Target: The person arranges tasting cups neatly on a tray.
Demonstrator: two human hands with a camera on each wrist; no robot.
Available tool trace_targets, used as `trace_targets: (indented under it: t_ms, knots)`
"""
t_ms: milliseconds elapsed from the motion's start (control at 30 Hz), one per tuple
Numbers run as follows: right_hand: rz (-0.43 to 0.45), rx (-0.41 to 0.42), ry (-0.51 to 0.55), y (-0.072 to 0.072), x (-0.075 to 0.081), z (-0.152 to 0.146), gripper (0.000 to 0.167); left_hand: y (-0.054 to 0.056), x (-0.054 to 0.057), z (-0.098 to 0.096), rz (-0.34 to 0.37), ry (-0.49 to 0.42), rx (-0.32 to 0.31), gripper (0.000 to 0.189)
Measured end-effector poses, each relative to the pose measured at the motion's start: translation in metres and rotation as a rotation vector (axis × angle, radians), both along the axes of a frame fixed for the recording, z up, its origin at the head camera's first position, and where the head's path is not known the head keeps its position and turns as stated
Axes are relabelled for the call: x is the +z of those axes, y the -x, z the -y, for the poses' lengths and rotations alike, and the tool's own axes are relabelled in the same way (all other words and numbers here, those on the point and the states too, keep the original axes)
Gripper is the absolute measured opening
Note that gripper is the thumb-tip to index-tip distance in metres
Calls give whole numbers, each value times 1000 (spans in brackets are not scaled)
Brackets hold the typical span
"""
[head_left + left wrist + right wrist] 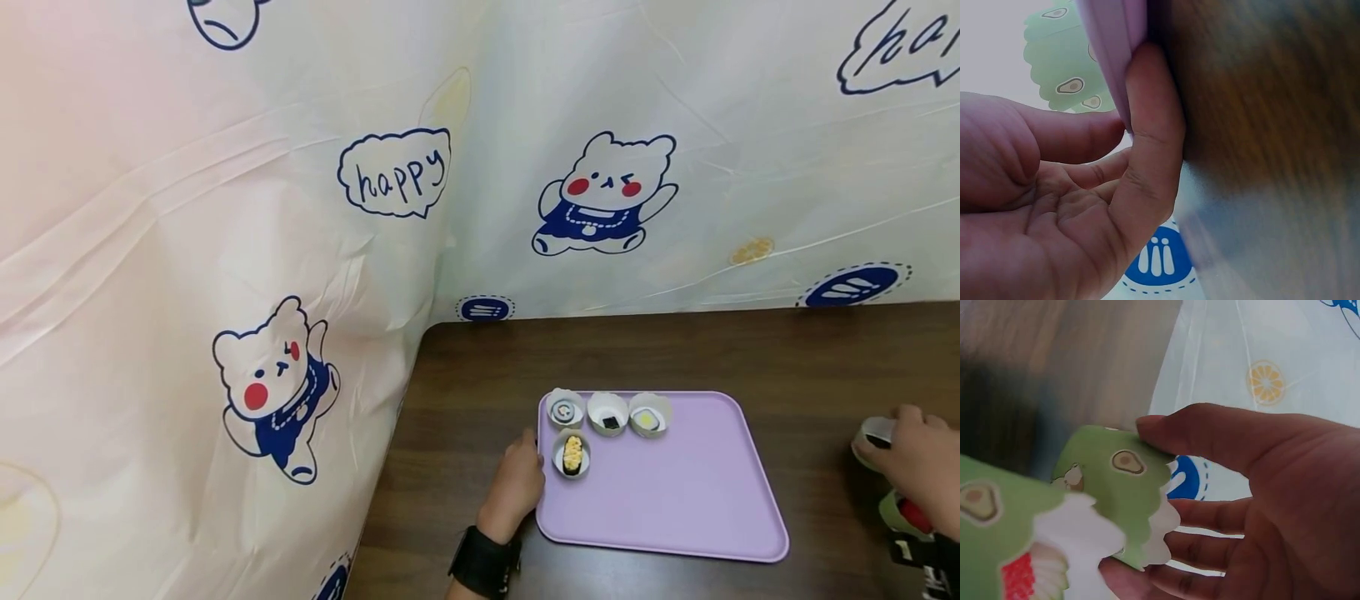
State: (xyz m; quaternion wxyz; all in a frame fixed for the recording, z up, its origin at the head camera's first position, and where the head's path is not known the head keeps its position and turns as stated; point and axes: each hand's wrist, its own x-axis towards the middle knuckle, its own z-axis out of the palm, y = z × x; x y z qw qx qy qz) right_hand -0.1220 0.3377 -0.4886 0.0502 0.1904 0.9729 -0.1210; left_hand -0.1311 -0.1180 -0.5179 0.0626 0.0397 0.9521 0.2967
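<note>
At the left edge of a lilac tray (667, 500), my left hand (517, 477) pinches the rim; in the left wrist view its thumb (1079, 134) is on one side and a finger (1155, 125) on the other. Off the tray to the right, my right hand (918, 458) holds a green paper cup (1100, 465) with avocado prints and a scalloped white rim, fingers and thumb around its sides. A second green cup (991, 515) with a red-and-pale filling stands beside it, partly hidden by the hand and wrist in the head view.
Three cups, a left one (565, 408), a middle one (608, 413) and a right one (650, 414), line the tray's far edge. Below the left one stands a cup with a yellow-topped sushi piece (572, 456). A bear-printed sheet (735, 183) borders the brown wooden table (442, 433).
</note>
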Motion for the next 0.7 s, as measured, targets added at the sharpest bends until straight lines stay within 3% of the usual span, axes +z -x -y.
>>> trace_targets:
  t_ms: [200, 433, 700]
  knots:
    - [-70, 79, 17, 2, 8, 2, 66, -1, -1, 0, -9, 9, -4, 33]
    - [6, 157, 53, 5, 15, 10, 62, -1, -1, 1, -39, 8, -12, 28]
    - [-3, 226, 87, 5, 17, 22, 69, -1, 0, 2, -33, 18, -12, 30]
